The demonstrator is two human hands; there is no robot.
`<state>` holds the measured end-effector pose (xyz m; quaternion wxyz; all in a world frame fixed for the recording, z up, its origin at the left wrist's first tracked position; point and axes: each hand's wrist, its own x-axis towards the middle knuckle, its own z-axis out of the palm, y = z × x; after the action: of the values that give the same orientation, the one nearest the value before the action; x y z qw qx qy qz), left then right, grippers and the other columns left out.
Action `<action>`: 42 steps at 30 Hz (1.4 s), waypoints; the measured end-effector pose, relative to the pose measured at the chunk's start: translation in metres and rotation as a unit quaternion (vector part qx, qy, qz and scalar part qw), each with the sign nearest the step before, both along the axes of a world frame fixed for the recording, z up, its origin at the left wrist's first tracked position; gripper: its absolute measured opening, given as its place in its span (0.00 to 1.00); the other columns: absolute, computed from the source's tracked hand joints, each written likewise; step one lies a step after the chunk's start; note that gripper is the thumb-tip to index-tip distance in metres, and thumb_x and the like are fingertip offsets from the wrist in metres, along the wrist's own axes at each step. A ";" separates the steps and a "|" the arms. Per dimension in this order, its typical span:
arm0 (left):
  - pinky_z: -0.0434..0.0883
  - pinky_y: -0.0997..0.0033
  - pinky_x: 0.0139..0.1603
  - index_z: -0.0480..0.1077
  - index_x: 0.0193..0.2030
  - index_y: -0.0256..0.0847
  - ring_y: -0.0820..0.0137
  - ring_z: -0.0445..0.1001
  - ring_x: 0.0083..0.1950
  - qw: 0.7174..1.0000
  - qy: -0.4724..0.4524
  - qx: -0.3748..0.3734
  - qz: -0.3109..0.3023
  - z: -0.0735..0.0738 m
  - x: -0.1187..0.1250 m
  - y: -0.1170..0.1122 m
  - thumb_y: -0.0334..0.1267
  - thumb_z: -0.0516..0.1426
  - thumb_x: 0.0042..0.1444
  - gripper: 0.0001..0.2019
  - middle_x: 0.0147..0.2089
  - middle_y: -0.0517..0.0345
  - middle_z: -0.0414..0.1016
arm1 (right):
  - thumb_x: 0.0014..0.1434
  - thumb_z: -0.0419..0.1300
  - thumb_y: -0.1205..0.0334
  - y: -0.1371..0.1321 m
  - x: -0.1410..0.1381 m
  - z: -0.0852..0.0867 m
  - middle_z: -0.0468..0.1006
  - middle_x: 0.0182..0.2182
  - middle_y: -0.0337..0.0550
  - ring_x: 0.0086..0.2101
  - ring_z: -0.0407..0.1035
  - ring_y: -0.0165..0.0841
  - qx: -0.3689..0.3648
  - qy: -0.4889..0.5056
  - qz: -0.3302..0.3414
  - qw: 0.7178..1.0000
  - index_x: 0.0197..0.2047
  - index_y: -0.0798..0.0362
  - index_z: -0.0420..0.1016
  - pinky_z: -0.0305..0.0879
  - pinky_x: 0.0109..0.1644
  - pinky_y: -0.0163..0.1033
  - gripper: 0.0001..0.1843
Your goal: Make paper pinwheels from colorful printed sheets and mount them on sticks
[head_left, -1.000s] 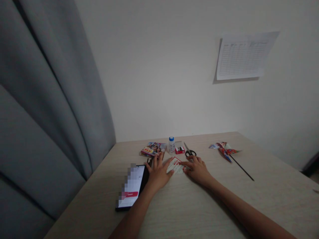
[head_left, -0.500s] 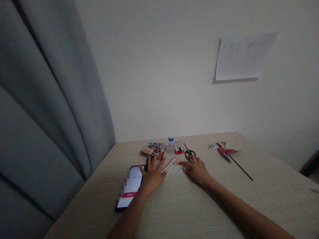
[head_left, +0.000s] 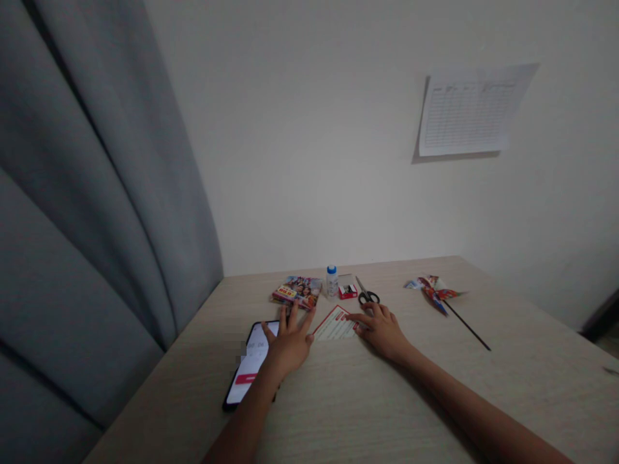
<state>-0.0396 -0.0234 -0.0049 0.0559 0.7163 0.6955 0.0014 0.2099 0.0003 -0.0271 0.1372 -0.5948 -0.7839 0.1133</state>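
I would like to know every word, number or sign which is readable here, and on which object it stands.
"06", faint, probably: phone; its other print is too blurred.
Booklet: bold print, too blurred.
Paper: too small.
Bottle: too small.
Red box: too small.
Wall sheet: too small.

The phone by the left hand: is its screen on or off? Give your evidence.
On: the phone shows a bright, pale screen with a pinkish-red button, though the left arm hides part of it.
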 end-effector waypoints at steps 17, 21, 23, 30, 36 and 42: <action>0.36 0.16 0.60 0.40 0.73 0.63 0.43 0.29 0.76 0.999 0.027 -0.020 -0.006 0.005 -0.021 0.002 0.40 0.50 0.62 0.35 0.77 0.57 0.30 | 0.64 0.55 0.56 0.002 0.005 -0.004 0.63 0.61 0.41 0.61 0.53 0.44 0.021 0.005 0.001 1.000 0.60 0.25 0.69 0.51 0.63 0.51 0.22; 0.35 0.16 0.60 0.44 0.72 0.65 0.45 0.30 0.76 1.000 -0.002 0.014 -0.020 0.006 -0.015 0.003 0.43 0.46 0.66 0.29 0.77 0.62 0.32 | 0.63 0.56 0.57 0.000 0.002 -0.007 0.62 0.62 0.41 0.61 0.52 0.44 0.025 0.005 -0.005 1.000 0.60 0.27 0.69 0.51 0.62 0.52 0.23; 0.33 0.16 0.60 0.45 0.72 0.67 0.45 0.29 0.76 0.998 -0.027 0.042 -0.030 0.006 -0.007 0.002 0.50 0.47 0.66 0.28 0.77 0.65 0.33 | 0.63 0.56 0.57 0.000 0.001 -0.007 0.63 0.62 0.42 0.61 0.52 0.44 0.029 0.008 -0.007 1.000 0.59 0.27 0.69 0.50 0.63 0.52 0.23; 0.24 0.23 0.64 0.57 0.67 0.68 0.53 0.38 0.76 0.983 -0.084 0.095 -0.135 -0.009 0.027 -0.001 0.52 0.49 0.66 0.23 0.73 0.69 0.54 | 0.62 0.57 0.56 0.000 0.001 -0.003 0.65 0.60 0.41 0.60 0.54 0.44 0.032 0.021 -0.002 0.999 0.58 0.29 0.72 0.50 0.62 0.51 0.21; 0.24 0.27 0.67 0.67 0.62 0.61 0.53 0.49 0.73 0.981 -0.126 0.087 -0.118 -0.019 0.038 -0.001 0.49 0.52 0.64 0.19 0.69 0.62 0.64 | 0.62 0.56 0.56 -0.002 0.000 0.002 0.64 0.59 0.42 0.59 0.54 0.44 0.022 0.018 -0.002 1.000 0.58 0.30 0.72 0.50 0.62 0.52 0.21; 0.28 0.27 0.67 0.70 0.57 0.60 0.52 0.50 0.72 0.982 -0.146 0.072 -0.094 -0.018 0.040 0.002 0.49 0.54 0.62 0.17 0.68 0.63 0.63 | 0.59 0.57 0.53 -0.008 -0.006 0.001 0.65 0.59 0.47 0.59 0.55 0.45 0.070 0.009 0.002 0.998 0.58 0.38 0.71 0.49 0.62 0.53 0.23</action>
<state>0.0004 -0.0209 -0.0233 0.1053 0.7730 0.6072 0.1505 0.2043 -0.0074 -0.0265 0.1849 -0.5809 -0.7901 0.0641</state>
